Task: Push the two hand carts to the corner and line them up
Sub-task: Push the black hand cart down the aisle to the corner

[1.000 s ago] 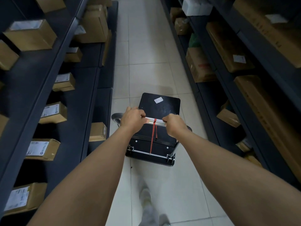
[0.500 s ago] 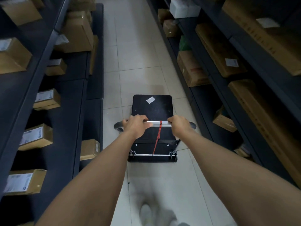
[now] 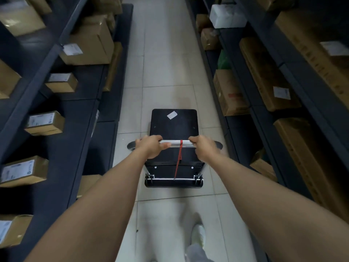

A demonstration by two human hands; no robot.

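A black hand cart (image 3: 174,127) stands on the pale tiled floor (image 3: 166,53) in the middle of a narrow aisle, with its flat deck pointing away toward the far end. A small white sticker (image 3: 172,115) sits on the far part of the deck. Only this one cart can be seen.

The cart has a shiny silver handle bar (image 3: 177,143) across its near end. The left hand (image 3: 151,147) is closed around the left part of the bar, with the fingers curled over the top. The right hand (image 3: 203,148) is closed around the right part of the bar in the same way. Both bare arms reach out from the near edge toward the bar.

A red cord (image 3: 179,159) is tied on the bar between the two hands. It hangs down to a thin silver rod (image 3: 173,179) at the near bottom edge of the cart.

Dark shelves (image 3: 56,144) run along the left side of the aisle, just beside the cart. Brown cardboard boxes (image 3: 45,122) with white labels sit on them. More dark shelves (image 3: 306,103) run along the right side. They hold long flat brown boxes (image 3: 268,74), and a white wrapped package (image 3: 226,16) sits far up on the right. Something green (image 3: 223,60) pokes out on the right shelf near a brown box.

On the floor near the bottom, a light shoe (image 3: 198,235) shows, a bit blurry.
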